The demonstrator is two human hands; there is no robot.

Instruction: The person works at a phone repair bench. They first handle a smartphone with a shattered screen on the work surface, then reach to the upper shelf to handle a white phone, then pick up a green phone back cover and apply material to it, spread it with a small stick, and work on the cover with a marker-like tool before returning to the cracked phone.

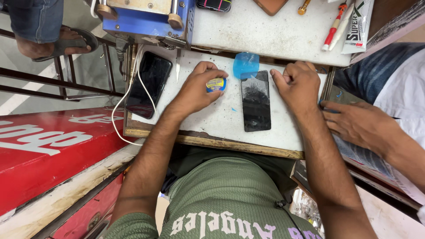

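Left hand [198, 88]: fingers curled down over a small round blue-and-yellow tin [216, 84], grasping it against the white worktop [212, 117]; the tin peeks out at the fingertips on the hand's right side.
Right hand [300, 84]: clenched into a loose fist, knuckles resting on the worktop just right of the phone, nothing visible inside it.
Cracked phone [256, 101]: lying flat, screen up, between the two hands; black glass, scuffed and pale across its far half.
Blue film piece [245, 64]: pale blue and translucent, touching the phone's far edge.
Second phone [148, 85]: dark, flat, on the left end of the worktop, with a white cable [128, 95] looping over it and off the near-left edge.
Worktop: white, stained and speckled, with a worn wooden lip along the near edge.
Far shelf [265, 33]: a second white surface, grimy, carrying a red-and-white pen-like tool [334, 27] and a white tube [358, 26] at far right.
Blue machine [150, 20]: boxy, with wooden knobs, at far left.
Co-worker's hand [356, 124]: another person's, reaching in from the right, resting at the worktop's right edge.
Room: red painted panel [48, 150] at left, and a sandalled foot [66, 42] on a metal rail at far left.
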